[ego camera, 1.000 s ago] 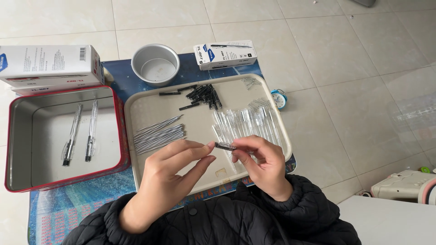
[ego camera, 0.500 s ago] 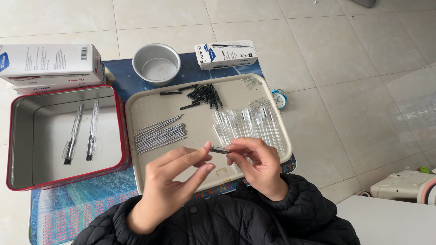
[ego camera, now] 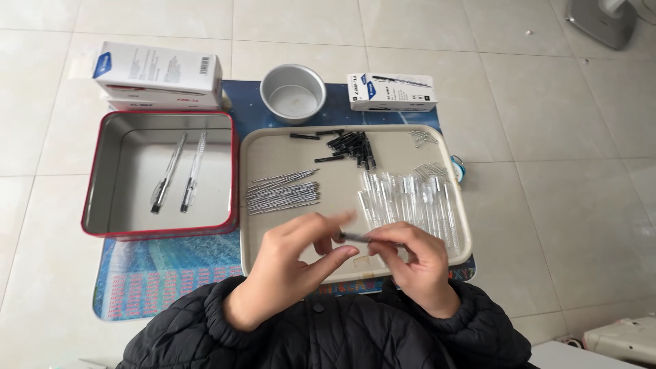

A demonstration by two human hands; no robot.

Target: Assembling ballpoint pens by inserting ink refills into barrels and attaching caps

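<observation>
Over the near edge of a beige tray (ego camera: 403,140), my left hand (ego camera: 290,263) and my right hand (ego camera: 417,263) meet on a thin clear pen barrel with a small black part (ego camera: 354,237) at its left end. My right hand grips the barrel; my left fingertips pinch the black end. On the tray lie a row of clear barrels (ego camera: 410,195), a bundle of silvery refills (ego camera: 283,191), a heap of black caps (ego camera: 348,145) and small metal springs (ego camera: 424,138).
A red-rimmed metal tin (ego camera: 96,205) on the left holds two finished pens (ego camera: 179,171). Behind stand a round metal bowl (ego camera: 294,92), a small white pen box (ego camera: 391,92) and stacked white boxes (ego camera: 158,75). A blue patterned mat (ego camera: 164,270) lies under everything on the tiled floor.
Both hands have stayed together over the tray's near edge; the left fingers have shifted slightly around the black end of the barrel. Nothing on the tray has moved.
</observation>
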